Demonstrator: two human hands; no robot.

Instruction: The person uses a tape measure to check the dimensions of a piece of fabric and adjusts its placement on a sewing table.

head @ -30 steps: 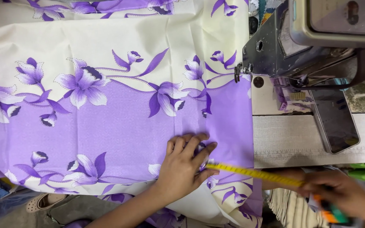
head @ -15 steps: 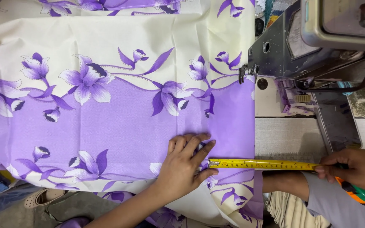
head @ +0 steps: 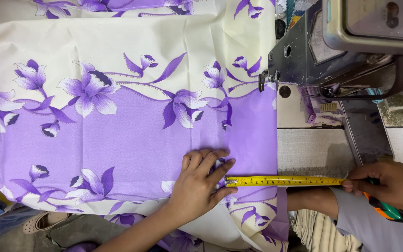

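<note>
R hand [head: 392, 184] shifted (tape [head: 285, 181] taut).

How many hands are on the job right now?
2. The left hand lies flat on the purple floral fabric, pinning the yellow measuring tape end. The right hand pulls the tape taut at the right, beside the grey sewing machine.

- A grey sewing machine [head: 350, 51] stands at the upper right on the pale counter [head: 313, 149].
- A beige sandal [head: 40, 223] lies on the floor at lower left.
- Cream ribbed cloth [head: 316, 233] hangs below the counter's edge.
</note>
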